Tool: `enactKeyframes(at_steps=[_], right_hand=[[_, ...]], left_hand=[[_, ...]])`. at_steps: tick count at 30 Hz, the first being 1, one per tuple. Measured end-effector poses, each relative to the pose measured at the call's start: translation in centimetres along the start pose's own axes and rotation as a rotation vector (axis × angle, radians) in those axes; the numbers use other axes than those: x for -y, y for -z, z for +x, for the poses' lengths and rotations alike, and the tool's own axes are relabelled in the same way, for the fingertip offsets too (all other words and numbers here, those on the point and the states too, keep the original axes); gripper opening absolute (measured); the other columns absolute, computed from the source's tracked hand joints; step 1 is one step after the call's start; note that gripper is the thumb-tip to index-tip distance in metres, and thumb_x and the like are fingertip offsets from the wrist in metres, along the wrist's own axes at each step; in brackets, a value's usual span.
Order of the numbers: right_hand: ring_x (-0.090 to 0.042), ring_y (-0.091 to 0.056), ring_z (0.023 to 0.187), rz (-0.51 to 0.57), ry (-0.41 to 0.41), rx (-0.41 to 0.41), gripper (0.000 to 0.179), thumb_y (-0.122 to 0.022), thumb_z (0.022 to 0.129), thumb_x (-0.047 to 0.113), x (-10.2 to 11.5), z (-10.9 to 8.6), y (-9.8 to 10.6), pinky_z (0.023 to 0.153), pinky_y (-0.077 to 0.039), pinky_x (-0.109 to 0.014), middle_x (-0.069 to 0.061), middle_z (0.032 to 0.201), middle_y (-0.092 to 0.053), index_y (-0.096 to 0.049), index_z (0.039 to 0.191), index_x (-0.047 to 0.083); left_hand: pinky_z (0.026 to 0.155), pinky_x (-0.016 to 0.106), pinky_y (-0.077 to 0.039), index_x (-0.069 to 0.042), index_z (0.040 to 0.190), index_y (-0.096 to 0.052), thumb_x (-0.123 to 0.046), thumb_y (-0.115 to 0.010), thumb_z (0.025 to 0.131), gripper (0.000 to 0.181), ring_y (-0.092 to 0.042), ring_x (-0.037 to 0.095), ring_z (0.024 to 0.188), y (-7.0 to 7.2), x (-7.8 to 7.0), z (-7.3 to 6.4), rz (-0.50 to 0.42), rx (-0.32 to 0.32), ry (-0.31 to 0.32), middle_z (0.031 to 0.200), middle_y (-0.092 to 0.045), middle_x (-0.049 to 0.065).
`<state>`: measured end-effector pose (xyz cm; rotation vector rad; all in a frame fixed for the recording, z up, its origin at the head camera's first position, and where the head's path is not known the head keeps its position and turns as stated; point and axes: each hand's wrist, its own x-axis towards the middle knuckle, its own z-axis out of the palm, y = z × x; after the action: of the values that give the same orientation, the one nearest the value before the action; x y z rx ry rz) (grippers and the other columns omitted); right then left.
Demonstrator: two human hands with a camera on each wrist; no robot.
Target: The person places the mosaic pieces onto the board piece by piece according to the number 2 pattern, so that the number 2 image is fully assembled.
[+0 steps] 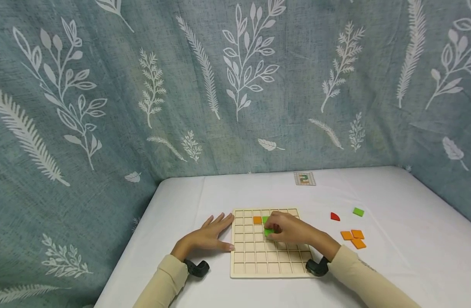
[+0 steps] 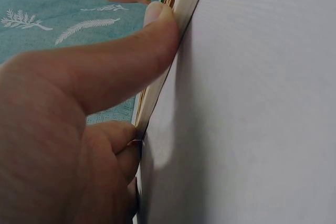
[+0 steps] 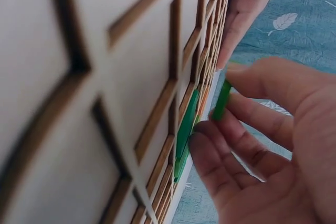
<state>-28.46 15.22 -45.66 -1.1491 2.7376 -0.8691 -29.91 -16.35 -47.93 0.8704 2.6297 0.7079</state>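
Observation:
A square wooden grid board lies on the table. My left hand rests beside its left side with fingers spread, and in the left wrist view the thumb presses the board's edge. Over the upper middle of the grid, my right hand pinches a small green tile between thumb and fingers, tilted on edge above the board. An orange tile sits in a cell of the second row, with a green tile right of it. The right hand hides part of the grid; a dark green piece shows behind its fingertips.
Right of the board lie several loose pieces: a red quarter-circle, a green tile and a cluster of orange tiles. A small card with a grid pattern lies near the table's back edge. Patterned curtains hang behind.

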Motion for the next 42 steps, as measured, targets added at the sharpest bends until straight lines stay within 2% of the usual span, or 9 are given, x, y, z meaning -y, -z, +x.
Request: enactKeyframes(at_steps=[7,13,19,26,31,35,42], right_hand=[[-0.013,-0.059,0.085,-0.022,0.001,0.009,0.017,-0.074,0.09,0.014,-0.03,0.15,-0.31,0.073,-0.054,-0.024,0.0,0.099,-0.063,-0.071,0.107,0.008],[-0.009,-0.055,0.083,-0.062,0.016,0.009,0.014,-0.074,0.09,0.013,-0.03,0.1,-0.53,0.071,-0.051,-0.021,0.001,0.097,-0.062,-0.073,0.103,0.009],[-0.012,-0.058,0.085,-0.04,0.012,0.029,0.015,-0.075,0.089,0.012,0.36,-0.07,-0.51,0.072,-0.053,-0.024,-0.001,0.098,-0.063,-0.073,0.103,0.007],[-0.011,-0.059,0.086,-0.03,0.016,0.031,0.017,-0.076,0.088,0.012,0.46,0.05,-0.32,0.074,-0.055,-0.026,-0.002,0.098,-0.063,-0.074,0.104,0.006],[-0.01,-0.059,0.087,-0.039,-0.012,0.029,0.019,-0.077,0.087,0.014,0.37,0.14,-0.41,0.075,-0.055,-0.025,0.0,0.099,-0.064,-0.075,0.104,0.008],[-0.011,-0.059,0.089,-0.037,-0.033,0.032,0.019,-0.078,0.087,0.015,0.44,0.14,-0.51,0.077,-0.055,-0.026,0.0,0.101,-0.064,-0.076,0.105,0.008],[-0.01,-0.058,0.092,-0.115,-0.026,0.019,0.02,-0.078,0.087,0.017,0.43,0.14,-0.56,0.078,-0.054,-0.027,0.002,0.101,-0.064,-0.077,0.106,0.009]], left_hand=[[0.127,0.05,0.005,-0.013,0.161,-0.016,-0.061,-0.069,0.083,0.106,-0.003,0.025,0.158,0.01,0.29,0.25,0.001,-0.008,0.01,0.169,-0.014,0.001],[0.127,0.05,0.006,-0.013,0.161,-0.016,-0.06,-0.07,0.083,0.106,-0.003,0.025,0.158,-0.09,0.28,0.3,-0.002,-0.007,0.014,0.169,-0.014,0.001],[0.127,0.051,0.005,-0.013,0.161,-0.016,-0.061,-0.07,0.082,0.107,-0.003,0.026,0.158,-0.26,0.04,0.23,0.005,-0.004,0.02,0.169,-0.014,0.002],[0.126,0.053,0.006,-0.009,0.161,-0.016,-0.056,-0.071,0.084,0.106,-0.004,0.029,0.158,0.05,0.0,0.08,-0.004,-0.002,-0.006,0.169,-0.015,0.006],[0.127,0.054,0.004,-0.008,0.161,-0.016,-0.056,-0.072,0.083,0.107,-0.005,0.029,0.158,-0.02,0.17,0.16,0.008,-0.007,-0.009,0.169,-0.015,0.006],[0.127,0.053,0.003,-0.011,0.161,-0.016,-0.057,-0.072,0.082,0.107,-0.005,0.028,0.158,-0.19,0.22,0.22,0.017,-0.008,0.014,0.169,-0.015,0.003],[0.127,0.052,0.003,-0.012,0.161,-0.016,-0.06,-0.072,0.082,0.108,-0.005,0.026,0.158,-0.19,0.24,0.38,0.032,-0.017,0.025,0.169,-0.016,0.002]])
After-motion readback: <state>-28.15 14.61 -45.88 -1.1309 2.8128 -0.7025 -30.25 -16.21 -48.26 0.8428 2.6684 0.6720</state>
